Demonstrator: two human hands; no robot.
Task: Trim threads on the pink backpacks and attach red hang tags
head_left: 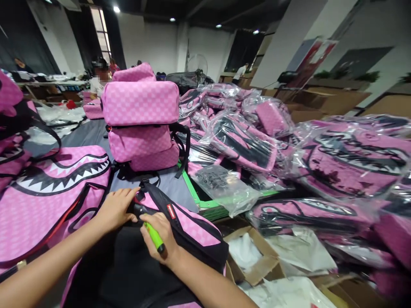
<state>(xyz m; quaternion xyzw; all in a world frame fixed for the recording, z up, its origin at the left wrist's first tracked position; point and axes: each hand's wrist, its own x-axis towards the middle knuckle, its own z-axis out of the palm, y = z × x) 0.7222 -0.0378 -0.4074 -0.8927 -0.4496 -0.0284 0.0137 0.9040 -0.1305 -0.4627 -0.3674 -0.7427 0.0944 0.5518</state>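
Backpack [189,226], pink-checked with a black back panel and black straps, lies flat at about 6 o'clock in the view, its long axis running from 7 o'clock up toward 1 o'clock, strap end pointing away from the person. One left hand [115,208] is curled closed on the black strap hardware at the bag's top edge. One right hand [162,239] is wrapped around a single green-handled tool [154,238], whose handle slants from 11 o'clock down to 5 o'clock, its working tip hidden between the two hands. At 9 o'clock lies one more bag with a shark-mouth print [54,184]. At 12 o'clock three unwrapped pink bags [141,115] sit stacked, upright. From 1 to 4 o'clock spreads a heap of bagged backpacks in clear plastic [321,171], too many and too overlapped to count. One open cardboard box [257,261] sits at 4 o'clock, just beside the backpack.
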